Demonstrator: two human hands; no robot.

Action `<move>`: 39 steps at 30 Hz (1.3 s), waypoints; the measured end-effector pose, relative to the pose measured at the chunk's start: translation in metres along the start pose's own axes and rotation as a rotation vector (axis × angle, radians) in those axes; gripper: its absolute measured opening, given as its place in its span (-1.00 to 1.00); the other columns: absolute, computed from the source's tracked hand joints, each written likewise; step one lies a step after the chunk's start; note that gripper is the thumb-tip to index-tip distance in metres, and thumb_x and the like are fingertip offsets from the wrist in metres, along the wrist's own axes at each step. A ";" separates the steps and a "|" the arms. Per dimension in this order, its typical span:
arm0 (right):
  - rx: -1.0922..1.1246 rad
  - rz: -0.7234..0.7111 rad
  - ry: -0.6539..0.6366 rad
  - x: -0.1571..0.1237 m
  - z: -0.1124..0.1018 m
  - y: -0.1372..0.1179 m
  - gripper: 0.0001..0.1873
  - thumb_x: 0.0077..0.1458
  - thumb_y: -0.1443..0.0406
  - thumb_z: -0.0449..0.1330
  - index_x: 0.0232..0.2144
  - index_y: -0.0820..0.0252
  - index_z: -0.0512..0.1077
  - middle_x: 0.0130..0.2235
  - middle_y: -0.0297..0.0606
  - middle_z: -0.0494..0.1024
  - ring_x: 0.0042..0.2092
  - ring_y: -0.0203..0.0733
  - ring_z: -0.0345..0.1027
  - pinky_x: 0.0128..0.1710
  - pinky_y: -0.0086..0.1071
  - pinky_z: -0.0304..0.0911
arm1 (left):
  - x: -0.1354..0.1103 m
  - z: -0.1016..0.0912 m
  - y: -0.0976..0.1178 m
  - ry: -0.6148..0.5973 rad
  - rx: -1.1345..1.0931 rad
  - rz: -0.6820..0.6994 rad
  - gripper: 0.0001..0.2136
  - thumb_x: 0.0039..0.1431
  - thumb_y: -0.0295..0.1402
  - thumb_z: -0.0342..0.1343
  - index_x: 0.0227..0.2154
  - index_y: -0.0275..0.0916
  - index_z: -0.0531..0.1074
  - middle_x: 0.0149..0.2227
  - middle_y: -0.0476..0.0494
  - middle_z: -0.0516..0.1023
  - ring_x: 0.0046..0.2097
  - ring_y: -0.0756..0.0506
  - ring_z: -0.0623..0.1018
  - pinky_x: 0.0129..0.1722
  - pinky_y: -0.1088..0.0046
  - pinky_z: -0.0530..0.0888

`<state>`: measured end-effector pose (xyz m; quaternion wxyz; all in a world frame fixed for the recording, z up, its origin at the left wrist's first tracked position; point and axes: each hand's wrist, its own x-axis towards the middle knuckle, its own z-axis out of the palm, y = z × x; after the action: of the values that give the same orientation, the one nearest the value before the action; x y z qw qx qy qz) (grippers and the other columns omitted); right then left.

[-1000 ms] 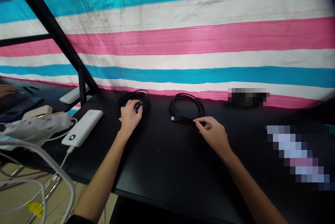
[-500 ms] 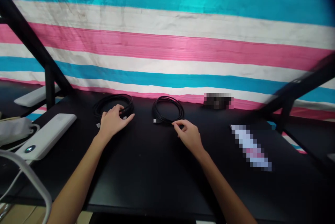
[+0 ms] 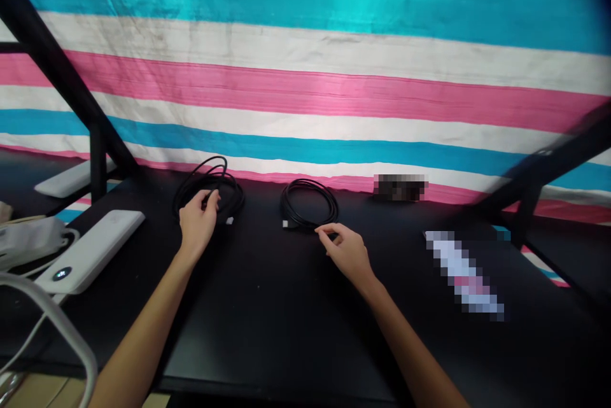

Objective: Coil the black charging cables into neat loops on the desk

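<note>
Black cable, left coil (image 3: 235,188), one: on the far part of the black table (image 3: 267,344), with a pale-tipped plug (image 3: 230,221) at its near right side. Change noted: half a second ago the left hand (image 3: 196,220) lies spread over this coil; now thumb and fingers pinch a strand, and a loop stands up above the rest, so the coil is no longer a flat bundle and the handling centres on this strand. The plug seen left of the hand in the previous view no longer shows. Black cable, right coil (image 3: 285,204), one: flat, neatly ringed, its pale-tipped connector (image 3: 285,224) at the near left. Right hand (image 3: 344,247): unchanged in place, thumb and forefinger pressed together at the coil's near edge; whether cable lies between them cannot be told. Surroundings: white power bank (image 3: 93,255) with round lit display, left of the left forearm; white power strip (image 3: 31,242) at the left edge; thick white cord (image 3: 57,319) arching in front; masked dark object (image 3: 400,188) and masked pale slab (image 3: 463,271) to the right, identities unreadable. Obstructions: striped sheeting (image 3: 310,96) hangs close behind both coils, limiting room beyond; black metal brace (image 3: 57,70) slants at the left; nothing visible stands between the two coils.
</note>
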<state>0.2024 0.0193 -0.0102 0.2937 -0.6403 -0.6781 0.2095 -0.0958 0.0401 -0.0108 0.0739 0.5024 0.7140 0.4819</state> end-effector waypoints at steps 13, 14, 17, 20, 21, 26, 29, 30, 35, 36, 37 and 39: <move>0.109 -0.054 -0.007 0.002 0.004 0.003 -0.77 0.02 0.15 0.11 -0.38 0.07 0.53 -0.36 -0.30 0.59 -0.56 -0.28 0.37 -0.50 -0.38 0.20 | -0.017 -0.011 0.023 0.558 -0.220 0.258 -0.83 0.25 -0.34 -0.16 -0.36 -0.23 0.29 -0.65 0.12 0.21 -0.63 0.08 0.24 -0.57 0.57 0.22; 0.177 -0.050 -0.033 0.002 0.004 0.001 -0.75 0.03 0.13 0.11 -0.37 0.10 0.52 -0.38 -0.28 0.58 -0.58 -0.30 0.35 -0.53 -0.39 0.21 | -0.022 -0.010 0.024 0.545 -0.209 0.302 -0.85 0.24 -0.35 -0.14 -0.36 -0.24 0.31 -0.65 0.12 0.22 -0.64 0.08 0.26 -0.57 0.57 0.23; 0.456 -0.016 -0.150 0.002 0.005 -0.004 -0.63 0.05 0.05 0.09 -0.28 0.18 0.49 -0.36 -0.21 0.54 -0.58 -0.32 0.32 -0.66 -0.46 0.16 | -0.039 -0.005 0.027 0.418 -0.186 0.449 -0.88 0.20 -0.38 -0.08 -0.33 -0.23 0.35 -0.65 0.09 0.29 -0.64 0.07 0.34 -0.58 0.57 0.28; 0.697 -0.020 -0.237 0.001 0.005 -0.010 -0.52 0.07 -0.01 0.05 -0.12 0.18 0.44 -0.23 -0.13 0.50 -0.40 -0.23 0.39 -0.66 -0.50 0.21 | -0.054 0.002 0.032 0.165 -0.149 0.594 -0.90 0.17 -0.40 -0.02 -0.32 -0.23 0.39 -0.68 0.07 0.35 -0.64 0.04 0.40 -0.56 0.56 0.32; 0.751 -0.024 -0.248 0.001 0.005 -0.011 -0.49 0.08 -0.02 0.03 -0.07 0.17 0.41 -0.17 -0.11 0.48 -0.32 -0.20 0.40 -0.63 -0.50 0.26 | -0.058 0.004 0.034 0.077 -0.146 0.636 -0.90 0.17 -0.41 -0.01 -0.32 -0.23 0.41 -0.68 0.06 0.38 -0.64 0.04 0.41 -0.55 0.55 0.33; 0.903 0.045 -0.234 0.003 0.003 -0.012 -0.39 0.11 -0.10 -0.10 0.02 0.14 0.32 -0.03 -0.05 0.42 -0.14 -0.11 0.39 -0.51 -0.42 0.37 | -0.074 0.010 0.048 -0.395 -0.127 0.716 -0.82 0.19 -0.32 -0.03 -0.31 -0.22 0.46 -0.56 -0.07 0.52 -0.55 -0.02 0.49 -0.50 0.49 0.37; 0.959 0.119 -0.263 0.004 0.001 -0.012 -0.44 0.13 -0.07 -0.10 -0.05 0.15 0.35 -0.10 -0.09 0.48 -0.21 -0.15 0.44 -0.47 -0.40 0.38 | -0.083 0.011 0.058 -0.766 -0.100 0.682 -0.78 0.22 -0.30 -0.07 -0.36 -0.20 0.47 -0.51 -0.09 0.52 -0.47 -0.05 0.50 -0.43 0.45 0.39; 0.964 0.128 -0.279 0.004 0.001 -0.012 -0.50 0.12 -0.04 -0.03 -0.07 0.15 0.35 -0.15 -0.12 0.50 -0.25 -0.17 0.45 -0.46 -0.39 0.38 | -0.085 0.011 0.061 -0.839 -0.116 0.680 -0.78 0.22 -0.30 -0.06 -0.38 -0.20 0.47 -0.49 -0.10 0.52 -0.44 -0.05 0.50 -0.40 0.44 0.40; 0.932 0.012 -0.333 0.003 0.003 -0.009 -0.49 0.02 0.13 0.19 0.03 0.11 0.25 -0.45 -0.39 0.44 -0.46 -0.28 0.40 -0.51 -0.41 0.34 | -0.081 0.016 0.060 -0.422 -0.251 0.560 -0.83 0.19 -0.36 -0.02 -0.47 -0.19 0.41 -0.41 -0.12 0.49 -0.28 -0.09 0.47 -0.23 0.37 0.42; 0.929 -0.016 -0.345 0.002 0.003 -0.008 -0.49 0.05 0.13 0.16 0.05 0.11 0.23 -0.47 -0.41 0.41 -0.48 -0.29 0.39 -0.51 -0.41 0.33 | -0.076 0.017 0.058 -0.256 -0.229 0.500 -0.85 0.18 -0.35 -0.01 -0.46 -0.19 0.40 -0.39 -0.12 0.48 -0.24 -0.10 0.46 -0.19 0.35 0.41; 0.921 -0.044 -0.358 0.002 0.003 -0.008 -0.51 0.08 0.13 0.13 0.05 0.11 0.23 -0.47 -0.42 0.41 -0.49 -0.30 0.39 -0.50 -0.41 0.32 | -0.071 0.017 0.055 -0.109 -0.186 0.440 -0.90 0.16 -0.33 0.03 -0.41 -0.19 0.40 -0.35 -0.13 0.47 -0.19 -0.11 0.45 -0.15 0.32 0.40; 0.896 -0.110 -0.372 0.001 0.002 -0.009 -0.57 0.13 0.13 0.08 0.04 0.13 0.25 -0.45 -0.40 0.41 -0.48 -0.32 0.40 -0.45 -0.41 0.31 | -0.060 0.016 0.050 0.072 -0.086 0.346 -0.79 0.09 -0.26 0.12 -0.22 -0.19 0.38 -0.18 -0.19 0.45 -0.06 -0.17 0.41 -0.07 0.25 0.37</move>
<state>0.1949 0.0194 -0.0055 0.4249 -0.3657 -0.5950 0.5760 -0.0246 0.0041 -0.0040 -0.0142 0.5964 0.5979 0.5354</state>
